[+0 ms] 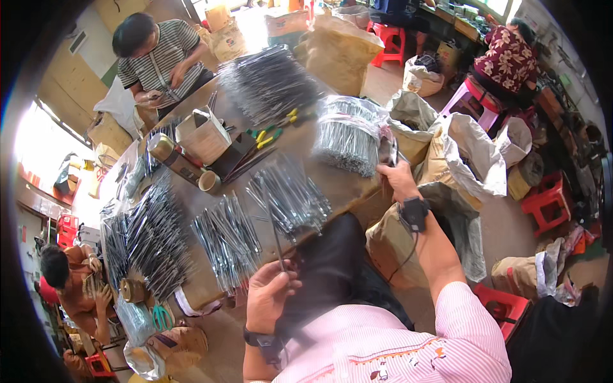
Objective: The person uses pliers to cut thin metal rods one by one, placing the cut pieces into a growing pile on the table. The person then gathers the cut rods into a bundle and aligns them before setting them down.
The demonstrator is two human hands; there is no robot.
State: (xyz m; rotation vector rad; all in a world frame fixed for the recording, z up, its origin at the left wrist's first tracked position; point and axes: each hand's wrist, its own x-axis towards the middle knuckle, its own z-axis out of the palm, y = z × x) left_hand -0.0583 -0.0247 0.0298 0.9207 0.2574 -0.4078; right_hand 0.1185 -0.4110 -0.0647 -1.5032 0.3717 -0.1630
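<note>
My left hand (pixel 271 290) is closed, thumb against fingers, on a thin metal rod (pixel 276 236) that points up over the table's near edge. Just beyond it lie two loose piles of thin metal rods, one on the left (pixel 227 242) and one on the right (pixel 290 195). My right hand (pixel 401 182) is closed at the table's right edge, beside a thick bundle of silvery rods (pixel 348 137) wrapped in clear plastic. A dark, thin piece shows by its fingertips, too blurred to name. Both wrists wear dark devices.
The brown table (pixel 211 281) also bears a large rod stack (pixel 268 83), a darker heap (pixel 156 236), an open cardboard box (pixel 203 135) and yellow-green pliers (pixel 265 137). Open sacks (pixel 472 153) stand at the right, red stools (pixel 549 203) beyond. Co-workers sit around.
</note>
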